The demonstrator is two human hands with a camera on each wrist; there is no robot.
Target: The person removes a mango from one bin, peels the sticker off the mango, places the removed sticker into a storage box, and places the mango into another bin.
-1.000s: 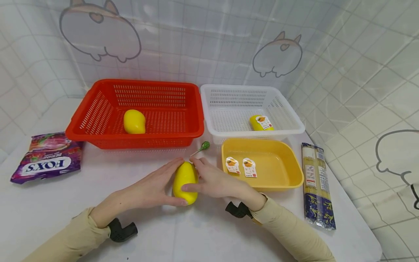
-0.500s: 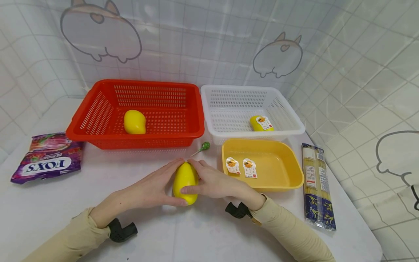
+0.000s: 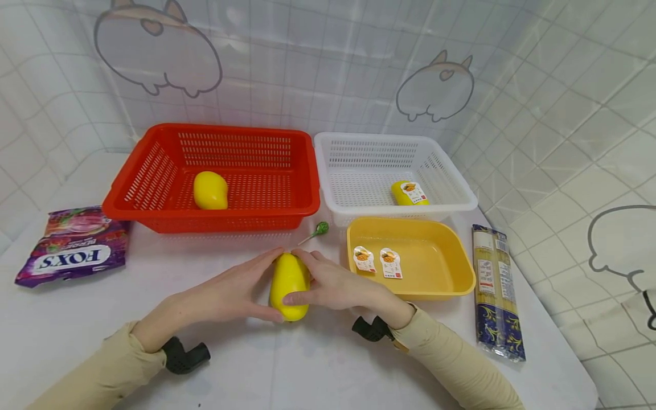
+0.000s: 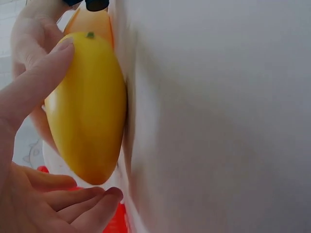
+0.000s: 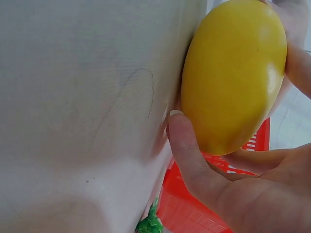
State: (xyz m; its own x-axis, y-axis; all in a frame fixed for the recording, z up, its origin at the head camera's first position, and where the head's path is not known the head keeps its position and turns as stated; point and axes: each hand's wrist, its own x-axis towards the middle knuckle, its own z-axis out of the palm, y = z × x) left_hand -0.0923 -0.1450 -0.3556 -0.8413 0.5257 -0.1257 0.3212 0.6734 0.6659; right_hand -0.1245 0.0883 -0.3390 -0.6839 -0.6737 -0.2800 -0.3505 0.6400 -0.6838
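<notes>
A yellow mango (image 3: 289, 283) lies on the white table, between my two hands. My right hand (image 3: 340, 282) holds it from the right, thumb across its top and fingers at its far end. On the other side, my left hand (image 3: 225, 293) stands with spread, gently bent fingers. In the left wrist view the left fingertips (image 4: 114, 191) sit just off the end of the mango (image 4: 87, 111), while the left thumb overlaps its side; whether that thumb touches cannot be told. The right wrist view shows right fingers (image 5: 187, 150) against the mango (image 5: 233, 77).
A red basket (image 3: 230, 214) holds another mango (image 3: 210, 191). A white basket (image 3: 400, 208) holds a labelled mango (image 3: 402, 193). Mango stickers (image 3: 391, 263) are on the yellow tub (image 3: 425, 267). A lollipop (image 3: 320, 228), a purple candy bag (image 3: 77, 245) and a noodle pack (image 3: 496, 290) lie around.
My left hand has drawn slightly left and away from the mango, its thumb slipping off the near end. The right hand and the mango stay nearly still.
</notes>
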